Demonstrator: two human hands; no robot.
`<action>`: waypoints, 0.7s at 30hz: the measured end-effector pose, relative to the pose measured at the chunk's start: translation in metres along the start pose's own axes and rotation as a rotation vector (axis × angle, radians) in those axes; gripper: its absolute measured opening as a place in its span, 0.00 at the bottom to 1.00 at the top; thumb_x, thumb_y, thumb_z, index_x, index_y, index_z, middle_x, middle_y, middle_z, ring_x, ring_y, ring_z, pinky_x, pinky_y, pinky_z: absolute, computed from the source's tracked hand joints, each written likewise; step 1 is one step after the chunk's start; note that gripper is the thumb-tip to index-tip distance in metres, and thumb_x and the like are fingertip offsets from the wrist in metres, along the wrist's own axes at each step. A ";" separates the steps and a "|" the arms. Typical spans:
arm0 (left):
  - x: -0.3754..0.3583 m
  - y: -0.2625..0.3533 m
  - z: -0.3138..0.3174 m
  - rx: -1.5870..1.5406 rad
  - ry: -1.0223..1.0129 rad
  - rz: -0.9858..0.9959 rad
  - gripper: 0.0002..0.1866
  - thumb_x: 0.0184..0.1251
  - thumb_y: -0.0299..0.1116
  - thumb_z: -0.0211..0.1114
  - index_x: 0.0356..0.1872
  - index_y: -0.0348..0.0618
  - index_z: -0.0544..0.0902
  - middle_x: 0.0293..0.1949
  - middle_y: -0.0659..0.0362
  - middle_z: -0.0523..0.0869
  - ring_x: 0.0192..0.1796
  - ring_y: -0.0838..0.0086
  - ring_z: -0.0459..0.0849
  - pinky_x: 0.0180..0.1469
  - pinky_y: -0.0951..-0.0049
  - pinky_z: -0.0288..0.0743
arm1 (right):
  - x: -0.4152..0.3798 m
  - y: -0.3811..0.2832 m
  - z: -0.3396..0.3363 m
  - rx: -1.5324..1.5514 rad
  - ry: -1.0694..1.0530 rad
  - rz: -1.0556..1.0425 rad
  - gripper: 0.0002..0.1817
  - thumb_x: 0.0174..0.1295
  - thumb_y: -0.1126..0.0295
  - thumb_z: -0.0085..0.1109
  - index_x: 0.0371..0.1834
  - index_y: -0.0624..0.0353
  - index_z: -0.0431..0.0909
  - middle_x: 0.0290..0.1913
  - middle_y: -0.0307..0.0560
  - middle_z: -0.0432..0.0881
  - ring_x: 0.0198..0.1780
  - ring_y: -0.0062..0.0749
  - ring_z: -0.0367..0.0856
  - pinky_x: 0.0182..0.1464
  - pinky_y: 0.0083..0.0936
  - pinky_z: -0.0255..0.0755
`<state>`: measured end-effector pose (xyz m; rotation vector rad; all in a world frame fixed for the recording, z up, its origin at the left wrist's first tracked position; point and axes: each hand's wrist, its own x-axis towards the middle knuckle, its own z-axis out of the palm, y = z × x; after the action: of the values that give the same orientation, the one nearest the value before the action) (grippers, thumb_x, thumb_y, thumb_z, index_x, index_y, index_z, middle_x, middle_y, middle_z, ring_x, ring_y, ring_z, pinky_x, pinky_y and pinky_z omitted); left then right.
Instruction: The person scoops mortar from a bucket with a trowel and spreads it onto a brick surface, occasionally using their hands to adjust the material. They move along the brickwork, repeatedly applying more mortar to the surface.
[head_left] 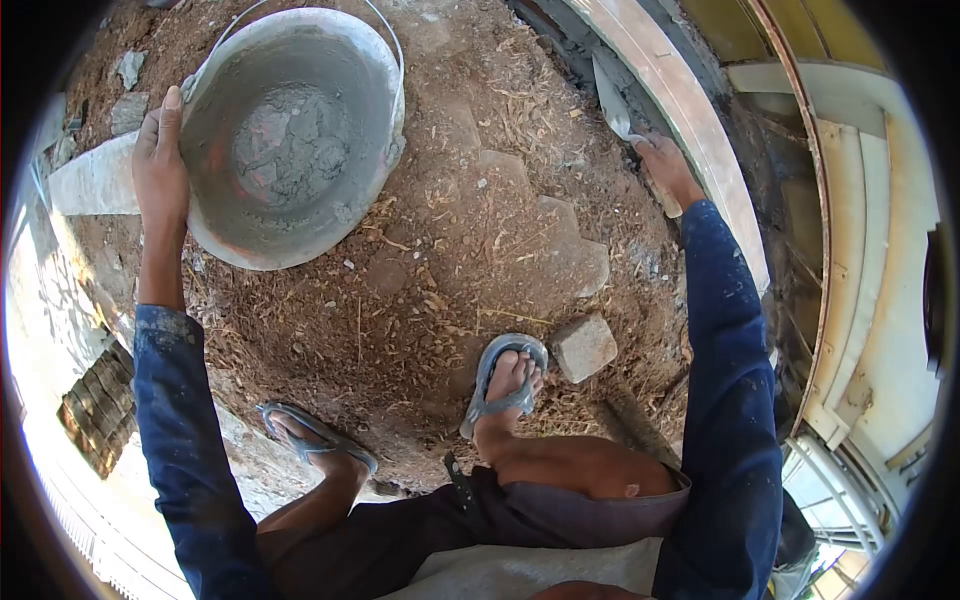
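At the upper left, a round bucket (210,215) with a thin wire handle holds wet grey mortar (300,140) at its bottom. My left hand (160,165) grips the bucket's left rim, thumb pointing up. On the upper right, my right hand (665,168) is closed around the handle of a pointed trowel (609,100). The trowel's blade points up and away from me, beside wet mortar along a long pale curved edge (700,120). Part of the trowel handle shows below my right hand.
A squarish stone block (585,348) lies beside my right foot in a grey sandal (510,385). Brown soil (400,320) with dry plant scraps covers the ground. Stone pieces (129,112) sit left of the bucket. A rusty metal edge (815,200) runs down the right.
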<state>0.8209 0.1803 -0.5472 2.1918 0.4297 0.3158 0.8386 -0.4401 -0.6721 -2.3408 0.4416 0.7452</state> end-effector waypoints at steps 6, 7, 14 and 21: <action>-0.001 0.001 -0.002 -0.002 -0.010 -0.040 0.28 0.73 0.57 0.56 0.47 0.38 0.84 0.42 0.58 0.85 0.47 0.75 0.78 0.56 0.74 0.68 | -0.003 0.026 0.012 -0.396 0.312 -0.391 0.20 0.67 0.58 0.53 0.54 0.60 0.76 0.38 0.68 0.83 0.41 0.62 0.84 0.44 0.46 0.75; -0.001 0.001 -0.002 0.010 -0.022 -0.044 0.28 0.73 0.57 0.56 0.48 0.38 0.84 0.42 0.58 0.85 0.47 0.75 0.78 0.55 0.74 0.69 | -0.007 0.025 0.015 -0.427 0.330 -0.306 0.19 0.67 0.58 0.53 0.54 0.59 0.76 0.39 0.69 0.83 0.43 0.64 0.82 0.45 0.50 0.74; 0.003 -0.007 -0.002 -0.019 -0.021 -0.005 0.27 0.73 0.57 0.56 0.48 0.39 0.84 0.41 0.59 0.85 0.45 0.75 0.79 0.53 0.74 0.70 | -0.040 0.007 0.030 -0.595 0.457 -0.098 0.17 0.67 0.57 0.53 0.53 0.55 0.71 0.41 0.69 0.83 0.46 0.70 0.80 0.47 0.58 0.73; -0.004 0.005 -0.002 0.002 -0.026 -0.026 0.27 0.73 0.56 0.57 0.46 0.38 0.84 0.40 0.59 0.85 0.44 0.75 0.78 0.52 0.75 0.70 | -0.019 0.025 0.026 -0.523 0.391 -0.130 0.18 0.67 0.57 0.53 0.53 0.53 0.71 0.42 0.68 0.83 0.47 0.68 0.80 0.48 0.57 0.72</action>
<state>0.8180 0.1773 -0.5423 2.1878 0.4432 0.2723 0.8015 -0.4397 -0.6888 -2.9928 0.2729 0.3638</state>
